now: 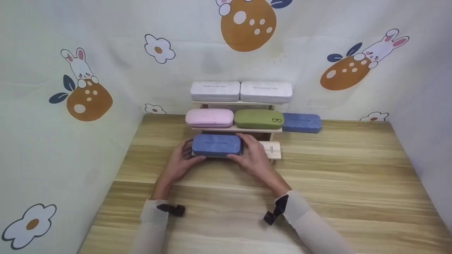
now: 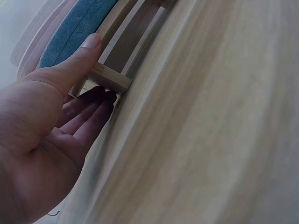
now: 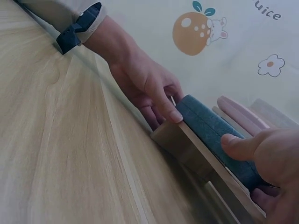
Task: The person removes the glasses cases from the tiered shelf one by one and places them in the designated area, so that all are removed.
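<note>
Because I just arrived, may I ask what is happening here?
A person's right hand holds one end of a blue case on the lowest shelf of a rack; the left hand is at the other end. Above are a pink case and a green case, then two white cases. Another blue case lies beside the rack.

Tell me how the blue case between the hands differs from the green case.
Colour: the blue case is mottled blue, the green case plain green with a glasses drawing. Shape: the blue case has squarer corners, the green case rounder ends. State: the right hand grips the blue case on the bottom shelf; the green case sits untouched on the middle shelf. Both lie lengthwise.
</note>
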A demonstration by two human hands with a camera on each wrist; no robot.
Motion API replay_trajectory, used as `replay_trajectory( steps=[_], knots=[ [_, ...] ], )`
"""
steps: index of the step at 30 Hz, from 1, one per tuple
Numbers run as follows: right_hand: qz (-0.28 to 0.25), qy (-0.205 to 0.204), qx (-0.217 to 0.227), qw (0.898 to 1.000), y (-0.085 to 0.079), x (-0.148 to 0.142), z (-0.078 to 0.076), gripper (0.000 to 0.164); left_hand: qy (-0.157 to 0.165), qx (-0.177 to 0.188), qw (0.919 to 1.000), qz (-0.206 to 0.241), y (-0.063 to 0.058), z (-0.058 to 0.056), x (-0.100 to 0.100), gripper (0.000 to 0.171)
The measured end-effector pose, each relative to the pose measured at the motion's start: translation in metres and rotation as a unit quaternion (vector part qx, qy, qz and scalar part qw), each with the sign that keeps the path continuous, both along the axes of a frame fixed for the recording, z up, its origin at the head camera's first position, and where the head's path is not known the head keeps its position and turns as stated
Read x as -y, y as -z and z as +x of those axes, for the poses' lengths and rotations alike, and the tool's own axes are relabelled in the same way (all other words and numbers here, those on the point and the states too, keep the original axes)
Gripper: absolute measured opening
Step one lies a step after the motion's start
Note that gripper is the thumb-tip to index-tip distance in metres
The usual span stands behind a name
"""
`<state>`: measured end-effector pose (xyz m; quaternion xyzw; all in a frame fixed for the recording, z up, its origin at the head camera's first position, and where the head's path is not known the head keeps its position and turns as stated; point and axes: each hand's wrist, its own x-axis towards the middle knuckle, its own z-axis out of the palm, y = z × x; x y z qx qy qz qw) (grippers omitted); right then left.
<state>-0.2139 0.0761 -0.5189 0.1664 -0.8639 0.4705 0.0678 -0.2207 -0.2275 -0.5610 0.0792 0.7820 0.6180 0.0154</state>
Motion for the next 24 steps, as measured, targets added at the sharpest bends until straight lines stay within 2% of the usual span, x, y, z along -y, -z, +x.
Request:
replay_trajectory(
  steps=[6, 15, 24],
  knots=[
    [-0.066, -0.021, 0.006, 0.998, 0.001, -0.006, 0.001, 0.083, 0.007, -0.003, 0.9999, 0.007, -0.001, 0.0, 0.0, 0.087],
    [-0.143, -0.016, 0.03, 0.989, 0.005, -0.022, 0.003, 0.081, 0.012, -0.019, 0.9992, 0.033, 0.0, -0.001, -0.001, 0.081],
    [-0.131, -0.02, 0.015, 0.991, 0.005, -0.044, 0.007, 0.079, 0.024, -0.035, 0.9966, 0.071, -0.002, 0.001, -0.005, 0.082]
  ],
)
